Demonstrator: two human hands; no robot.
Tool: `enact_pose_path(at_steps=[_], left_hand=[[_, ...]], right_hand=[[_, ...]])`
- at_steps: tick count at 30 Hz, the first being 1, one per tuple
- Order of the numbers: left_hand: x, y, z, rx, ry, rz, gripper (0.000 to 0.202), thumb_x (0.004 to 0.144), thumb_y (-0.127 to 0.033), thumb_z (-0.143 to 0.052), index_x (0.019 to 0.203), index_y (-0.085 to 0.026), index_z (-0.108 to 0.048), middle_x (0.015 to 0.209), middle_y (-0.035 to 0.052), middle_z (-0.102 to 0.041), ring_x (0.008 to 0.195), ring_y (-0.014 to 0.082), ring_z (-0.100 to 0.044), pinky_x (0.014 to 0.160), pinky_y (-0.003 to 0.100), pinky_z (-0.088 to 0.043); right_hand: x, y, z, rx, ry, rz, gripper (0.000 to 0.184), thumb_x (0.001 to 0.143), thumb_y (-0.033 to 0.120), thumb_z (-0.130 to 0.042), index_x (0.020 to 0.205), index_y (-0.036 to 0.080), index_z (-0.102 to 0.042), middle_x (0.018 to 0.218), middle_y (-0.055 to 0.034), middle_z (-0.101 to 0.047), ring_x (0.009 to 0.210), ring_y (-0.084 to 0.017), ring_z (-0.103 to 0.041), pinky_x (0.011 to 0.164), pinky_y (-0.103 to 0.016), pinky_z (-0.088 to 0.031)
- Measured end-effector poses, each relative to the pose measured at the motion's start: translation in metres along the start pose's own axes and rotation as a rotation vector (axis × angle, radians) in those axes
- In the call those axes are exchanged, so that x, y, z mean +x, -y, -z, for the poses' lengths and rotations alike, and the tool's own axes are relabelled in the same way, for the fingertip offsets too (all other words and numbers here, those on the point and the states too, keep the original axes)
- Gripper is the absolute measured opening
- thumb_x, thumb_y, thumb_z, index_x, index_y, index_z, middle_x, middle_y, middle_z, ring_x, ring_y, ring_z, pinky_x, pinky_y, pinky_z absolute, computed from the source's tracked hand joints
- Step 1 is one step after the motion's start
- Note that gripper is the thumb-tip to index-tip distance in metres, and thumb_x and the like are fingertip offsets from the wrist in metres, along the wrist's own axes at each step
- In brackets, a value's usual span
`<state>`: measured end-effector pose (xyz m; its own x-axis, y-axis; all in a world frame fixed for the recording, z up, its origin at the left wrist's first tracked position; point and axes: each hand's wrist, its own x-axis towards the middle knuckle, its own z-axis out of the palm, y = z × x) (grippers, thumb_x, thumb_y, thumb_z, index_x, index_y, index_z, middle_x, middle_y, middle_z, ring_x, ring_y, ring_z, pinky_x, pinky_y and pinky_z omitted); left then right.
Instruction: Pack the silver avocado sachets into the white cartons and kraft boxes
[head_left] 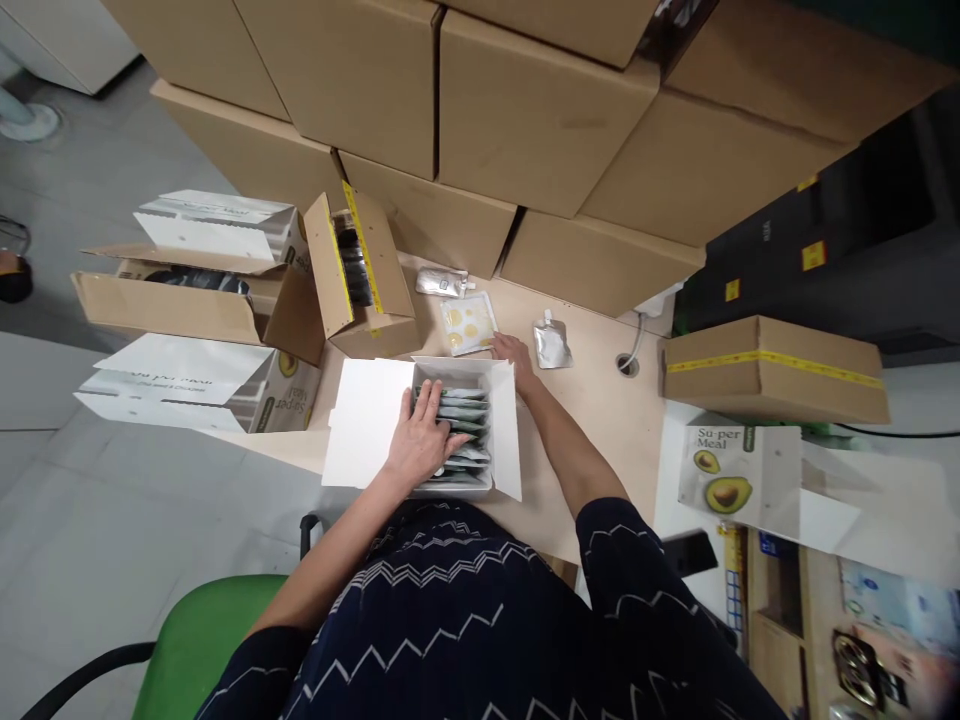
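An open white carton [504, 430] stands at the table's front edge, holding a row of several upright flat pouches [471, 412]. My left hand [421, 440] lies over the pouches with its fingers stretched and thumb apart, gripping nothing. Beyond the carton, my right hand [516, 360] has its fingertips at the right corner of a flat white packet with yellow round shapes [469, 325]; the fingers look closed on that corner. Behind this packet lies a silver spouted pouch [442, 282]. Another silver spouted pouch [552, 342] lies to the right of my right hand.
Large brown boxes [540, 110] are stacked along the back. An open brown box with yellow tape [382, 270] stands left of the packet, near more open cartons [180, 300]. At right are a taped box [772, 370], a printed avocado carton [739, 470] and a cable hole [627, 365].
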<state>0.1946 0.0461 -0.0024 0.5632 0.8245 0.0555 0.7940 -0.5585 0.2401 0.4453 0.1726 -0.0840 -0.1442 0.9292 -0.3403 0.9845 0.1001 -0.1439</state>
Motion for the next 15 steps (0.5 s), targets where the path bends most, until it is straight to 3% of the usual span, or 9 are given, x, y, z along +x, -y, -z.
enact_pose_path(at_steps=[4,8,12,15], left_hand=[[0.000,-0.001,0.000,0.032,-0.013,-0.008,0.040,0.092,-0.049,-0.060,0.078,-0.014,-0.075,0.155,0.0197,-0.042,0.147,0.0412,-0.033,0.118,0.065,-0.027],[0.000,-0.002,0.000,0.053,-0.029,-0.003,0.043,0.092,-0.051,-0.058,0.078,-0.015,-0.076,0.154,0.0202,-0.044,0.146,0.0405,-0.034,0.118,0.064,-0.028],[0.000,-0.002,0.000,0.062,-0.026,0.003,0.046,0.091,-0.055,-0.058,0.080,-0.014,-0.076,0.153,0.0207,-0.044,0.146,0.0408,-0.035,0.118,0.063,-0.029],[0.000,-0.001,0.001,0.068,-0.013,0.014,0.044,0.091,-0.054,-0.060,0.079,-0.014,-0.076,0.154,0.0209,-0.044,0.145,0.0410,-0.035,0.118,0.064,-0.029]], right_hand=[[0.002,0.008,0.015,-0.042,0.078,0.037,0.066,0.097,0.043,-0.048,0.158,0.028,-0.030,0.169,-0.0112,-0.008,0.151,-0.038,-0.017,0.117,-0.053,-0.022],[0.023,0.031,0.017,-0.093,0.164,0.085,0.077,0.092,0.052,-0.051,0.160,0.034,-0.022,0.170,-0.0061,0.003,0.153,-0.042,-0.004,0.117,-0.060,-0.017],[0.036,0.048,0.008,-0.126,0.094,0.025,0.075,0.095,0.050,-0.043,0.162,0.024,-0.019,0.169,-0.0140,-0.003,0.151,-0.042,-0.017,0.113,-0.054,-0.030],[0.036,0.051,0.005,-0.177,0.011,0.013,0.065,0.099,0.035,-0.037,0.160,0.015,-0.025,0.165,-0.0244,-0.014,0.143,-0.041,-0.033,0.107,-0.051,-0.038]])
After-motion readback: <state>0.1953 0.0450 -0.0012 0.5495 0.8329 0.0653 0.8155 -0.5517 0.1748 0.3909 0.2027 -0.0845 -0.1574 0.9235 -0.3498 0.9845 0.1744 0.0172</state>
